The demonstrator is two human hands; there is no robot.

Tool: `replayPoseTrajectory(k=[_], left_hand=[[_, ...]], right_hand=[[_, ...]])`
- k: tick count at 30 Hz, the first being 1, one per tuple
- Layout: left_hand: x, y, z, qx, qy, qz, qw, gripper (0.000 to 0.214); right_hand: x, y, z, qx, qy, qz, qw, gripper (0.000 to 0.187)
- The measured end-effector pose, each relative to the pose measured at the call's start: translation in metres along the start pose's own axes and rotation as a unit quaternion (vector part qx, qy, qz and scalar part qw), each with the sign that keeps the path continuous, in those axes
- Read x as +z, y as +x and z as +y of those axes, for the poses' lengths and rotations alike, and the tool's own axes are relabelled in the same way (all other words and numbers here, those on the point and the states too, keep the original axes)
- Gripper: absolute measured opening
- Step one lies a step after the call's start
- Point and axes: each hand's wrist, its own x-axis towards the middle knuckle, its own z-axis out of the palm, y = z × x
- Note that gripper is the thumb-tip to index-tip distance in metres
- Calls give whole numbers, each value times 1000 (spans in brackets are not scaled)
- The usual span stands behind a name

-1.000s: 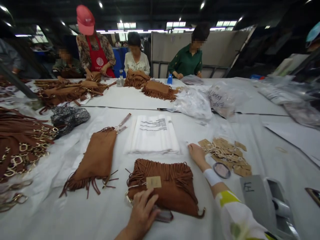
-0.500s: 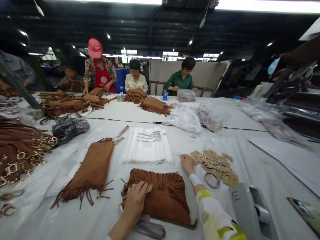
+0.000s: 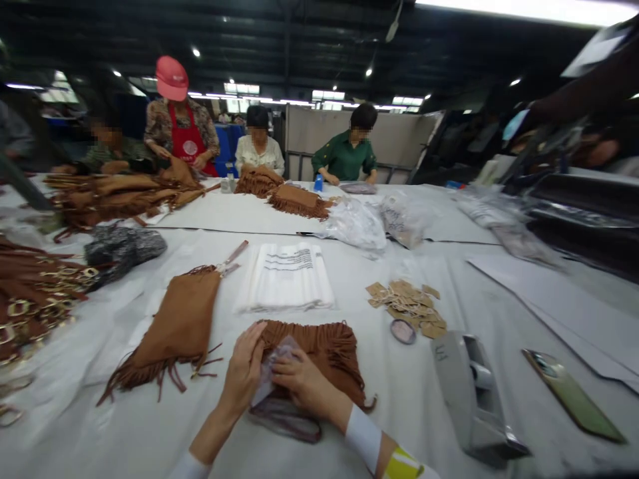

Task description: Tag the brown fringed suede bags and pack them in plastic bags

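A brown fringed bag (image 3: 324, 356) lies in front of me, its fringe along the upper side. At its left end, my left hand (image 3: 244, 366) curves its fingers around a crumpled piece of clear plastic (image 3: 268, 376). From the right, my right hand (image 3: 307, 382) pinches the same plastic over the bag; its fingertips are partly hidden. Below both hands lies a strap wrapped in plastic (image 3: 287, 420). A second brown fringed bag (image 3: 174, 316) rests to the left. Beyond the hands is a stack of white printed plastic bags (image 3: 287, 279).
Brown tags with white strings (image 3: 409, 306) lie to the right, near a small round container (image 3: 403, 331). A grey tape dispenser (image 3: 466, 392) and a phone (image 3: 572, 392) stand further right. Straps with gold hardware (image 3: 40, 299) pile up left. Several co-workers (image 3: 182, 126) work across the table.
My right hand has moved from beside the tags to the bag and now pinches clear plastic. My left hand has shifted to the bag's left end. The view has turned slightly right.
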Motion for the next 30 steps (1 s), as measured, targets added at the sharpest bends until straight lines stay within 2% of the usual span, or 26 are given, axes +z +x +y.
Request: replayPoseTrajectory(k=[2, 4, 5, 6, 8, 10, 11, 12, 15, 17, 19, 22, 24, 27, 30], left_hand=[[16, -18, -12, 116, 119, -123, 978, 43], [34, -37, -24, 180, 214, -178, 944, 50], [42, -46, -29, 194, 247, -188, 931, 55], [47, -52, -32, 200, 271, -189, 922, 60], [51, -57, -35, 204, 297, -183, 915, 63], [47, -51, -30, 206, 301, -166, 916, 60], [43, -43, -27, 206, 300, -155, 918, 59], [39, -33, -23, 203, 297, -142, 922, 58], [30, 2, -17, 155, 293, -101, 938, 54], [28, 21, -18, 97, 299, -94, 945, 53], [26, 32, -21, 48, 299, -128, 944, 53], [22, 42, -22, 20, 282, -204, 937, 49], [16, 50, -20, 13, 262, -229, 938, 40], [11, 70, -17, 26, 209, -221, 952, 37], [18, 93, -18, 64, 168, -194, 964, 33]], right_hand=[[-10, -14, 6, 39, -7, 27, 999, 40], [-29, -37, 23, 138, -47, 120, 982, 36], [-40, -53, 34, 206, -83, 179, 959, 34], [-51, -70, 46, 278, -125, 233, 923, 33], [-69, -106, 71, 413, -228, 298, 830, 35], [-79, -139, 94, 513, -305, 285, 750, 39], [-81, -151, 104, 544, -326, 257, 729, 41], [-82, -162, 112, 564, -335, 225, 720, 41], [-83, -175, 124, 573, -329, 165, 732, 32], [-89, -169, 125, 547, -294, 193, 760, 26], [-97, -151, 123, 498, -231, 226, 805, 28], [-105, -104, 124, 424, -136, 219, 868, 26], [-103, -63, 130, 388, -99, 202, 894, 27], [-98, 0, 150, 347, -63, 181, 918, 33], [-91, 52, 173, 299, -38, 147, 942, 25]])
